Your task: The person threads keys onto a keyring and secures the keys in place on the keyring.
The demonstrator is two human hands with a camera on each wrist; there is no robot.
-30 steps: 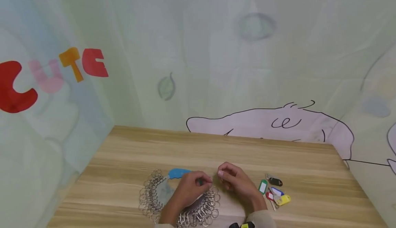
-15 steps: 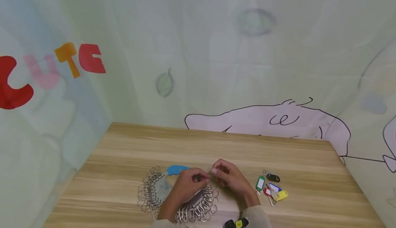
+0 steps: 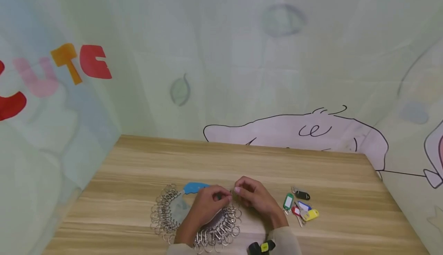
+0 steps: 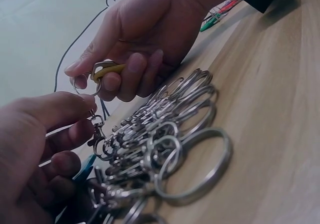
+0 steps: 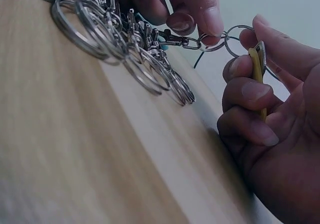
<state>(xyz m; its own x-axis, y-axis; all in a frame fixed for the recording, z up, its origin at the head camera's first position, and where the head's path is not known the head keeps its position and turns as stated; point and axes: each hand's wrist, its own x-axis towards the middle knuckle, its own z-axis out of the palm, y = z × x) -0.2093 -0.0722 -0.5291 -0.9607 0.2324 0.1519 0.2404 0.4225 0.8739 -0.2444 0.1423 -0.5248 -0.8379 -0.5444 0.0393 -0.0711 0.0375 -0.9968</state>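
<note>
Above the right side of a wide loop of metal swivel clasps and key rings (image 3: 221,230), my two hands meet fingertip to fingertip. My left hand (image 3: 207,205) pinches a small split ring (image 5: 212,46) between thumb and finger; a swivel clasp (image 4: 97,129) hangs from it. My right hand (image 3: 257,197) holds a yellow key tag (image 5: 257,78) in its curled fingers, along with a metal key (image 5: 262,53). Its thumb and forefinger pinch the tag's ring (image 5: 239,39), which touches the left hand's ring. Whether the rings are linked is unclear.
Several key tags lie on the wooden table to the right: green (image 3: 288,201), black (image 3: 302,195), red (image 3: 296,210), blue (image 3: 304,205) and yellow (image 3: 312,214), with keys. A blue flat piece (image 3: 194,187) lies at the loop's far edge. A printed curtain (image 3: 242,55) hangs behind.
My right hand has come closer to my left hand, and their fingertips now nearly meet. The head view has shifted slightly. The tags on the table stay put.
</note>
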